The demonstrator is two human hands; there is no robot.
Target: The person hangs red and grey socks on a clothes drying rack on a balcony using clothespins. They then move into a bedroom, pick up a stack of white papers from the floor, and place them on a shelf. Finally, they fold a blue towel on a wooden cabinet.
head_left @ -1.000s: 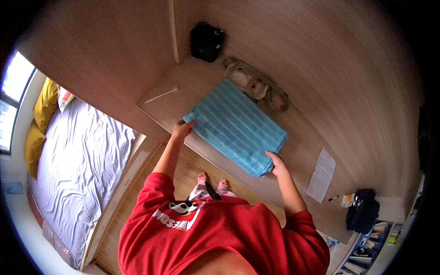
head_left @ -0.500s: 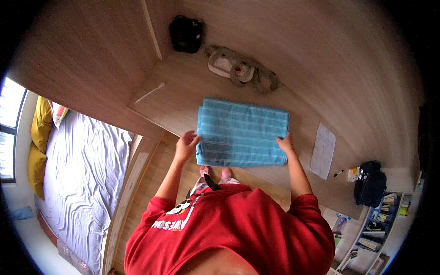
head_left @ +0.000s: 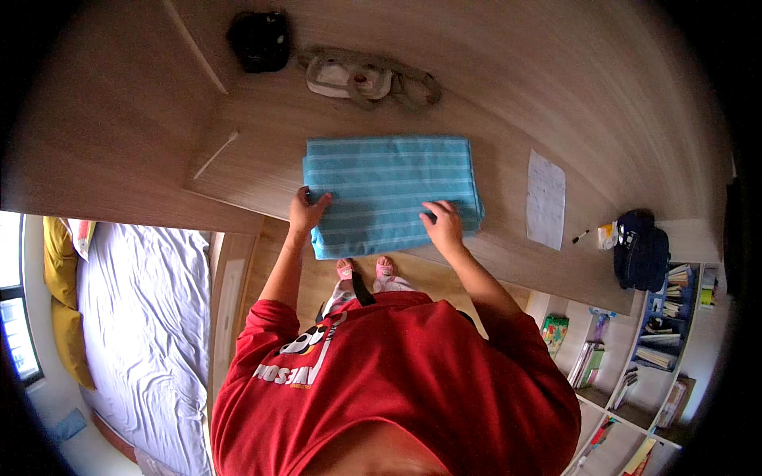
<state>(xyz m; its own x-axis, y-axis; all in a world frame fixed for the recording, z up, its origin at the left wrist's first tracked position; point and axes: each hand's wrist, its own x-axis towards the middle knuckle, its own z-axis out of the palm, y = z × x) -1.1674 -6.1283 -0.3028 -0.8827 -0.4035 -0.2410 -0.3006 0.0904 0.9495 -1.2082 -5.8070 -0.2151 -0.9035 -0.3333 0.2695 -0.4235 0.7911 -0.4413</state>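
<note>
A light blue striped cloth (head_left: pixel 389 178), folded into a thick rectangle, lies on the wooden desk top with its near edge at the desk's front. My left hand (head_left: pixel 305 214) is at the cloth's left edge, thumb on top and fingers around the side, closed on the layers. On the upper face, near the front right corner, rests my right hand (head_left: pixel 443 226), its fingers slightly bent and apart, gripping nothing.
Behind the cloth are a grey-beige bag with straps (head_left: pixel 369 79) and a black bag (head_left: pixel 260 41). A white stick (head_left: pixel 216 155) lies left; a paper sheet (head_left: pixel 546 200), a pen (head_left: pixel 581 236) and a dark pouch (head_left: pixel 641 250) lie right. A bed (head_left: pixel 143 301) stands left, bookshelves (head_left: pixel 627 373) right.
My right hand has left the cloth's right edge and moved inward onto its top. My left hand stays at the left edge. The whole view has shifted slightly.
</note>
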